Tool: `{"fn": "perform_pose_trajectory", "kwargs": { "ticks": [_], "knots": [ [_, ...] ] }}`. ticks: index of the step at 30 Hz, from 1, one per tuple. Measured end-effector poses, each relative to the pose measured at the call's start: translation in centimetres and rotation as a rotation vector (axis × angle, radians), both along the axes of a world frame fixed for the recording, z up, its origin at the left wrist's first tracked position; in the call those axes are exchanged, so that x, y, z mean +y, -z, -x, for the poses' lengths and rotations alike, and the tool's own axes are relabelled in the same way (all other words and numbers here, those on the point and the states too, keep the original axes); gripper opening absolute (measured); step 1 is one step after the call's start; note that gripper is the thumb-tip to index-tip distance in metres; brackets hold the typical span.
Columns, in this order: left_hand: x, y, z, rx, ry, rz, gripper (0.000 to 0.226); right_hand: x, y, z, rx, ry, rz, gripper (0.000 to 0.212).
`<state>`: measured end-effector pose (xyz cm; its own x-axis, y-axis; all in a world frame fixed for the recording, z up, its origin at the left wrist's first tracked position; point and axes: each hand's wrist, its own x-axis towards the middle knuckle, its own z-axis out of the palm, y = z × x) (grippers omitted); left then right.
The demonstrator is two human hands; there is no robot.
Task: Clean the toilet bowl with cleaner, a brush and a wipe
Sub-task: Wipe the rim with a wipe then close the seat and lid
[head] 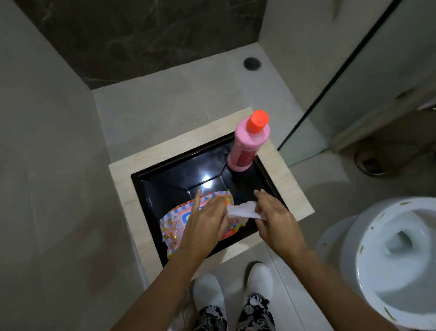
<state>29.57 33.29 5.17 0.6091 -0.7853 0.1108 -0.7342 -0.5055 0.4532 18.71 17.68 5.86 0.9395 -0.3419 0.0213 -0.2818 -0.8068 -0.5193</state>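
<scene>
Left hand (pixel 206 226) presses flat on wipe pack (pixel 179 223); right hand (pixel 273 218) pinches wipe (pixel 241 210). Advise steady, level pull rightward, pack held down.

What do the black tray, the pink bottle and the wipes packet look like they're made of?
Black tray: glossy, likely plastic or coated metal; it mirrors a light.
Pink bottle: matte opaque plastic, with an orange cap.
Wipes packet: thin printed plastic film, crinkled and shiny.

A shiny black square basin (pixel 176 179) sits sunk in a pale beige stone tabletop (pixel 124 178). Beyond the basin, a round dark floor drain (pixel 252 63) lies below a dark marble wall panel (pixel 148 27). A glass partition (pixel 361 75) stands right of the basin.
</scene>
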Motion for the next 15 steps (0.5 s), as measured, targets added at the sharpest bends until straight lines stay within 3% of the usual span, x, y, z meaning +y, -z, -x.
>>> {"fn": "perform_pose_trajectory", "kwargs": {
  "ticks": [3, 8, 13, 15],
  "knots": [
    [-2.6, -1.2, 1.2, -0.047, 0.089, 0.022, 0.004, -0.7, -1.7, 2.8, 0.001, 0.137, -0.048, 0.049],
    [-7.4, -2.1, 3.9, -0.079, 0.299, -0.052, 0.018, -3.3, -2.1, 8.2, 0.056, 0.351, -0.055, 0.045],
    [-12.0, -1.6, 8.6, -0.097, 0.467, -0.156, 0.035, -5.6, -1.8, 14.5, 0.052, 0.396, -0.015, 0.048],
    [-13.5, -0.6, 10.9, -0.12, 0.497, -0.264, 0.052, -6.3, -1.1, 17.4, 0.09, 0.45, -0.011, 0.045]
  ]
}}
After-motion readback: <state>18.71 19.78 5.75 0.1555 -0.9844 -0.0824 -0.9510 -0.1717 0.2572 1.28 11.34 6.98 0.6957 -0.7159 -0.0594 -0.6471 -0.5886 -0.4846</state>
